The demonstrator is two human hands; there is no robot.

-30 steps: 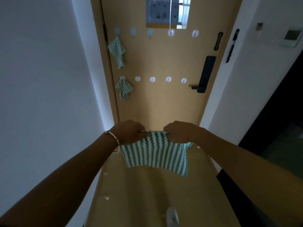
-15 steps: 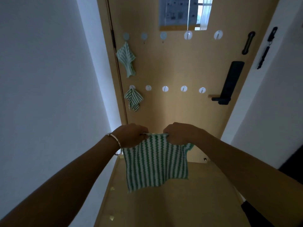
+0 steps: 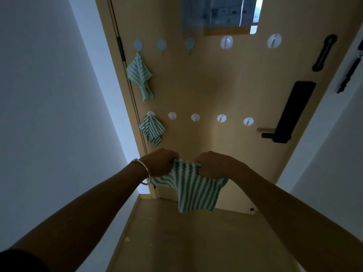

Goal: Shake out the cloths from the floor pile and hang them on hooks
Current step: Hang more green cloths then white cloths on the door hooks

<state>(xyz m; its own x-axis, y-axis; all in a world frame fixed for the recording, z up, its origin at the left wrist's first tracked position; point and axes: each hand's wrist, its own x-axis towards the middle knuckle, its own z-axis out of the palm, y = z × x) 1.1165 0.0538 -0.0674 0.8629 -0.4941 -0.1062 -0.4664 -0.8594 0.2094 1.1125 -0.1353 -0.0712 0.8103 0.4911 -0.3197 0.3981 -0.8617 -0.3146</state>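
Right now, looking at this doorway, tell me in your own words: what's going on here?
A person faces a door, gripping the top edge of a green-striped cloth with the left hand and right hand. An upper cloth and a lower cloth already hang on each row's leftmost hook; the other hooks are bare.

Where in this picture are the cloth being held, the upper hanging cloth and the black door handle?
held cloth [image 3: 193, 191], head view, middle of its hanging striped panel
upper hanging cloth [image 3: 138, 70], head view, its broad striped middle
black door handle [image 3: 275, 136], head view, on the horizontal lever
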